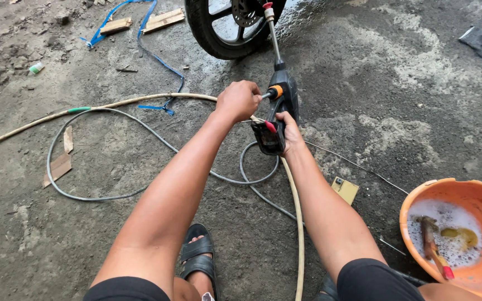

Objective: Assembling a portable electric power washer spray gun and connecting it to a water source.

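Keep your right hand (289, 132) clenched on the black pressure-washer spray gun (277, 114) w/ orange knob; left hand (239, 100), fisted at its hose fitting, steadies — aim lance at black motorcycle wheel (227, 28).

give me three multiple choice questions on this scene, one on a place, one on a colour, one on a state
1. Where is the bucket?
A. at the lower right
B. beside the blue strap
C. under the wheel

2. What colour is the knob on the spray gun?
A. green
B. orange
C. white

3. How is the spray gun held?
A. lying loose on the ground
B. in one hand only
C. in both hands

Answers:
1. A, the bucket sits in the lower right corner, far from the wheel.
2. B, the knob by the left hand is orange.
3. C, the right hand grips the handle and the left hand closes at the knob.
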